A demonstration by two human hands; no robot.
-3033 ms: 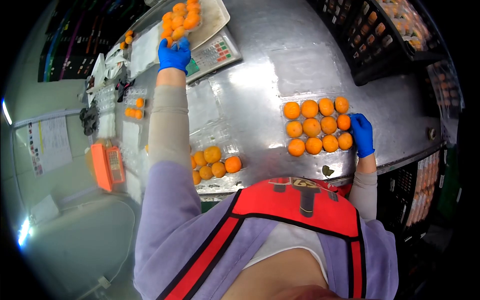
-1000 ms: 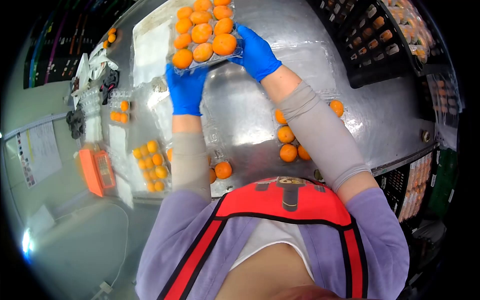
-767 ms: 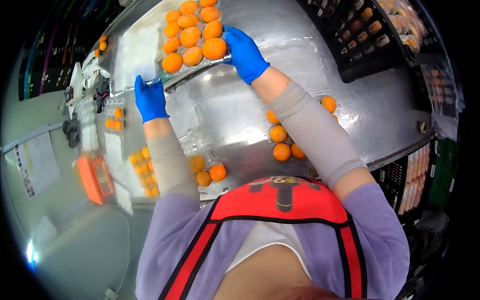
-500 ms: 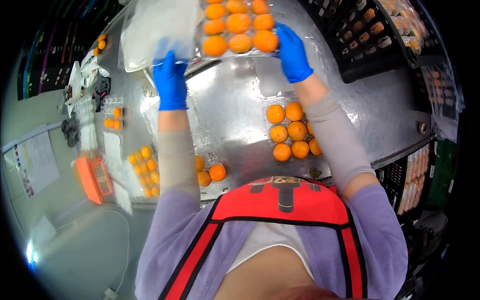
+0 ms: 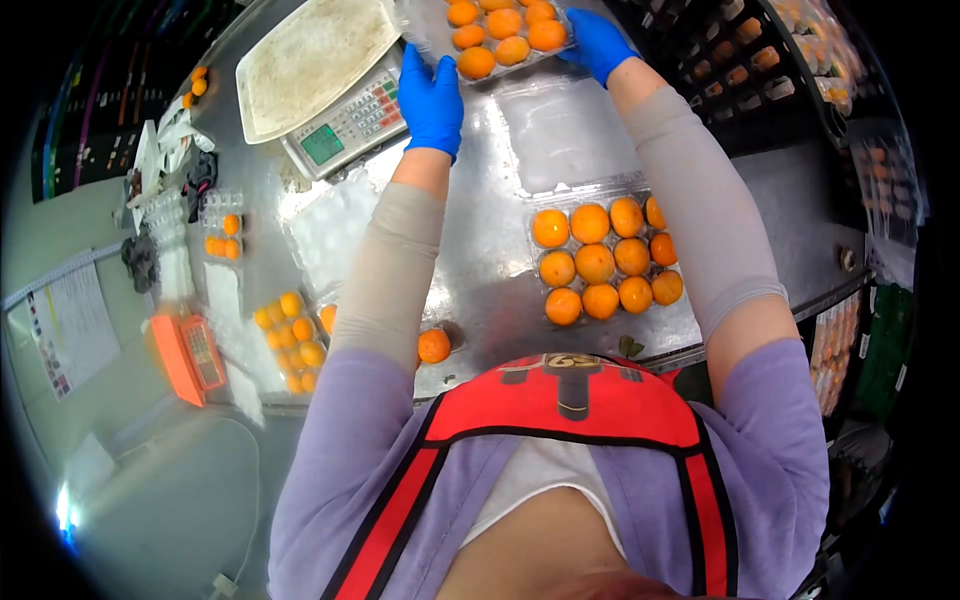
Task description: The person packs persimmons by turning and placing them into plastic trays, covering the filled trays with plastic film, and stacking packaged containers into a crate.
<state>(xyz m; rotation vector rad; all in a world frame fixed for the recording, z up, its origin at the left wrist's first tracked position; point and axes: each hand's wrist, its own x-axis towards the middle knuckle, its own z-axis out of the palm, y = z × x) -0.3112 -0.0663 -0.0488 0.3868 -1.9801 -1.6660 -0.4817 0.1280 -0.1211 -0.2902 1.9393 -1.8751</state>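
Note:
A clear plastic clamshell (image 5: pixel 507 68) filled with round orange fruits (image 5: pixel 505 23) is at the top of the view, to the right of the scale. My left hand (image 5: pixel 432 105), in a blue glove, grips its left side, where the clear lid shows faintly. The blue-gloved right hand (image 5: pixel 600 45) holds the clamshell's right edge, fingers partly hidden behind the rim. Nearer my body, a second clamshell of orange fruits (image 5: pixel 596 263) lies on the metal table (image 5: pixel 480 230), partly behind my right forearm.
A scale (image 5: pixel 345 125) with a pale pan (image 5: pixel 315 65) stands at upper left. Small fruit packs (image 5: pixel 290 340) and an orange device (image 5: pixel 188 360) lie at left. A black crate (image 5: pixel 715 75) holding packs stands at upper right. One loose fruit (image 5: pixel 433 345) sits near the front edge.
Both hands have carried the clamshell from over the scale's right side rightward and farther off. The scale's pan and keypad now show, as does more of the second clamshell.

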